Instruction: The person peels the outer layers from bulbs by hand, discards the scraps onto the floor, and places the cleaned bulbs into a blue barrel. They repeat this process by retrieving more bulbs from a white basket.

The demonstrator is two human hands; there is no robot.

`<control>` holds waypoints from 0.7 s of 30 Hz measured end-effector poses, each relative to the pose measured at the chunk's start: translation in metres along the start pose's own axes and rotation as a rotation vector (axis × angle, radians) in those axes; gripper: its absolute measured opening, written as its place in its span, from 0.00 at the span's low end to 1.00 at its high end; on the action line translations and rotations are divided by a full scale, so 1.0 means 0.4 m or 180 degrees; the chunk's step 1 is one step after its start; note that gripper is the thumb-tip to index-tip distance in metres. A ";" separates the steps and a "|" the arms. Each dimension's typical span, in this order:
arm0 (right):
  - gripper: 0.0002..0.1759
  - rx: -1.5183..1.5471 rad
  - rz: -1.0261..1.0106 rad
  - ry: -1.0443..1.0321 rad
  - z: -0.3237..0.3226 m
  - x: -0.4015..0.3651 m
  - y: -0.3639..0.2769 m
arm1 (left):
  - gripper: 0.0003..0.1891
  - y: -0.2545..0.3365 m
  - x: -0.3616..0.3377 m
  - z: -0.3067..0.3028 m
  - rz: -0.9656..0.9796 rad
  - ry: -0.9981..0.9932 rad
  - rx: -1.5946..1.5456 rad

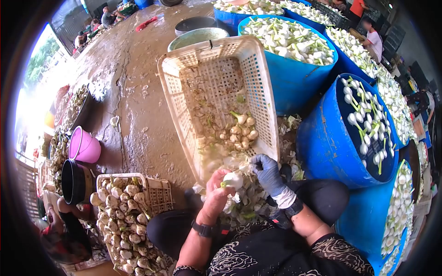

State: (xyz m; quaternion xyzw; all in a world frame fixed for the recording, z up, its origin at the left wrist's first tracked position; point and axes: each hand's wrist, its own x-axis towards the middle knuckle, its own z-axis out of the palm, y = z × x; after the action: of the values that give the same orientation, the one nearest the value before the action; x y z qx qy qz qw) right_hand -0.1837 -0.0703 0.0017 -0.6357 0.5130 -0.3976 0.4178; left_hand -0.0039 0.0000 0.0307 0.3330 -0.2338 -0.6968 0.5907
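My bare left hand (217,187) is closed around a peeled white garlic bulb (234,180) with a short greenish stem end. Just to its right is my right hand (268,172), in a blue-grey glove, its fingers curled together; whatever they hold, if anything, is hidden. Both hands are above my lap, at the near end of a tilted, dirty white plastic crate (272,110). Inside that crate lies a small heap of unpeeled garlic bulbs (240,132). Loose garlic skins (246,207) are piled below my hands.
Blue drums (317,133) on my right hold peeled garlic, one with bulbs floating in water. At lower left stands a second crate (159,195) heaped with unpeeled bulbs, near a pink bucket (85,145) and a black bucket (76,181). Other people sit around the wet floor (138,92).
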 end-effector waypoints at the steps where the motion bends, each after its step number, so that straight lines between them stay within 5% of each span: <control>1: 0.09 0.0256 0.0023 -0.0168 -0.005 -0.003 -0.014 | 0.19 0.001 0.001 0.000 -0.0004 0.0006 0.0000; 4: 0.14 0.0334 -0.0022 -0.0520 -0.019 -0.018 -0.064 | 0.21 -0.006 0.004 0.005 0.0018 0.0274 0.0343; 6: 0.15 -0.0446 -0.1322 -0.0449 -0.005 -0.018 -0.072 | 0.24 -0.024 0.008 0.004 0.0136 0.0384 0.0637; 11: 0.05 -0.0862 -0.1064 -0.0554 0.011 -0.022 -0.074 | 0.27 -0.048 0.010 -0.021 0.0173 0.0376 0.1157; 21: 0.04 -0.0491 -0.0791 -0.0182 0.009 -0.006 -0.018 | 0.26 -0.010 0.004 -0.010 0.0031 0.0167 0.0252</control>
State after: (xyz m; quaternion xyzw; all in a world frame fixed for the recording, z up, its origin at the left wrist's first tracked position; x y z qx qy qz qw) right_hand -0.1784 -0.0664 0.0071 -0.7356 0.4473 -0.3873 0.3297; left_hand -0.0038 -0.0005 0.0248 0.3731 -0.2472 -0.6752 0.5863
